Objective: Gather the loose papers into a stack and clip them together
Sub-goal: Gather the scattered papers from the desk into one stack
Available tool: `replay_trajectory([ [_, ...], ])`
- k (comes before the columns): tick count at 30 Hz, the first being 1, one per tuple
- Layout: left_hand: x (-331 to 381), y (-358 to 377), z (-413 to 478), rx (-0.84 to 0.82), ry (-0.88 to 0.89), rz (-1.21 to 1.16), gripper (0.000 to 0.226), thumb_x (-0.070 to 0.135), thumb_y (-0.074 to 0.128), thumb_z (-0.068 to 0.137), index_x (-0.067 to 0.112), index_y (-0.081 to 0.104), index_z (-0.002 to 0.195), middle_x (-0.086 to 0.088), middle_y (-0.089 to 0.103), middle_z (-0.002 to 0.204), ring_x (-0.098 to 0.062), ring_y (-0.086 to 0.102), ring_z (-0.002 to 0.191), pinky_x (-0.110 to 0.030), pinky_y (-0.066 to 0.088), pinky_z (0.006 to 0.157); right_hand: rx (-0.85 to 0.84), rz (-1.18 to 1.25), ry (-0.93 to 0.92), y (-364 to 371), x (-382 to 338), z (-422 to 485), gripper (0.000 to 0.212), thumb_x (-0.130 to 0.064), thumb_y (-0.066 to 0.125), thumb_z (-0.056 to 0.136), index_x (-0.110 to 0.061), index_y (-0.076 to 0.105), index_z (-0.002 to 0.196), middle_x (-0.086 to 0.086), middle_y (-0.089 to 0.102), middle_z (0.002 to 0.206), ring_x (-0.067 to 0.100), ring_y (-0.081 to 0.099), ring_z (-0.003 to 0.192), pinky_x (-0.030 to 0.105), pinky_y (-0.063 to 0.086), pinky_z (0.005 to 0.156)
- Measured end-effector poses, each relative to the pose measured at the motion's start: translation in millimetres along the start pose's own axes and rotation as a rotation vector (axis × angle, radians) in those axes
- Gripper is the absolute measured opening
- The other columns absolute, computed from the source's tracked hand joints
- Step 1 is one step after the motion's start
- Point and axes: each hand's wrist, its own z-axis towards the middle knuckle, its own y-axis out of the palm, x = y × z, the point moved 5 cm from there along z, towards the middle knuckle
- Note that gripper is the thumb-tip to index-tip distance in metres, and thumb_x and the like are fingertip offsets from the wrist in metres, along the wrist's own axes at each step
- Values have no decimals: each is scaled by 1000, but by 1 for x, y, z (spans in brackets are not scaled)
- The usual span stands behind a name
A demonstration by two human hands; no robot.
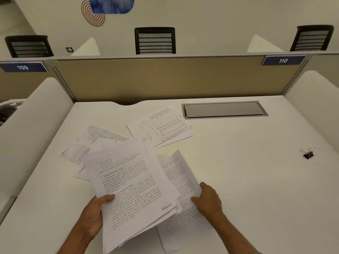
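Head view: left hand (93,213) pinches a thick sheaf of papers (128,191) by its left edge, thumb on top. Right hand (208,199) grips one sheet (180,180) just right. More loose sheets (161,127) lie farther back on the desk (247,180); binder clip (307,154) far right, well apart.

We're looking at a soft, even indoor light with a warm, slightly yellowish cast, and nothing here is harshly lit. The white desk (247,180) reads bright but not blown out, with no glare we can pick out. Shadows stay faint: a thin dark edge under the papers (128,184), a small one beside the binder clip (307,154). The wide lens bends things for us, so the partition (165,77) top bows and the desk edges splay outward toward the corners. The whole picture is a little soft; the print on the sheets smears into grey lines, and the far chairs (155,40) look fuzzy.
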Motion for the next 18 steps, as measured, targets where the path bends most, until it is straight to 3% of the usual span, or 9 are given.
replay_trajectory([
  [2,-2,-6,-2,7,-30,-5,49,-4,65,77,14,69,122,-12,82,105,-38,68,101,-44,67,65,29,130,-21,-10,4,4,5,-15,67,93,-11,65,95,2,70,92,21,67,81,39,60,78],
  [7,-13,-5,-5,-55,-117,-34,55,-4,65,77,8,67,131,-21,73,130,-42,67,110,-52,63,85,-49,493,-53,-46,2,9,13,-13,65,97,-15,78,97,6,83,91,25,80,80,45,65,78],
  [12,-16,17,-14,-153,-160,-4,51,-2,62,83,2,66,133,-26,73,126,-41,76,95,-50,66,76,-262,776,-45,-48,-24,2,16,-14,68,98,-13,77,111,12,83,102,35,81,92,45,67,80],
  [18,-12,16,-20,-138,-118,-18,49,1,64,84,3,67,133,-26,72,131,-43,76,104,-50,66,79,-394,879,2,-19,-47,-12,19,-13,70,97,-13,76,116,16,82,109,38,80,95,40,65,73],
])
